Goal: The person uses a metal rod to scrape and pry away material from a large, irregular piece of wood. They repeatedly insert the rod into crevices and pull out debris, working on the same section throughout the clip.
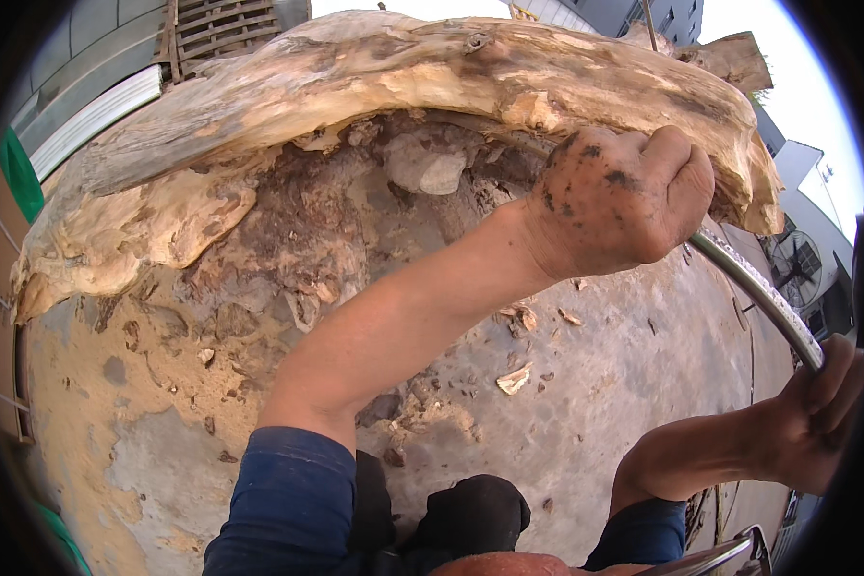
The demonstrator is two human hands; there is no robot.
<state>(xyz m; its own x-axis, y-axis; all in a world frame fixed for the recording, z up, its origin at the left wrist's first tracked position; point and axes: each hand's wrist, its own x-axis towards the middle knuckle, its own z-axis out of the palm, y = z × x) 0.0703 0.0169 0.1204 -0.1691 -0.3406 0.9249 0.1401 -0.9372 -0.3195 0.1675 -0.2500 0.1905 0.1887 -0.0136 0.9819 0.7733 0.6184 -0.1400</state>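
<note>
A long, curved log (355, 72), mostly stripped of bark, lies across the far side with dark, hollow-looking wood and dirt beneath it. My left hand (629, 197), smudged with dirt, is wrapped round a metal bar (758, 286) close to the log's right part. Farther down and to the right, my right hand (826, 413) grips the same bar near its lower end. Beyond my left hand the bar seems to run on under the log's edge, where its tip is hidden. A pale, rock-like lump (430, 163) sits beneath the log's middle.
Wood chips (515, 378) and crumbs of bark litter the sandy concrete floor (624, 355). Behind the log stand a slatted wooden pallet (216, 36) and another log end (734, 62). A large fan (797, 267) is at the right; green sheeting (19, 178) hangs at the left.
</note>
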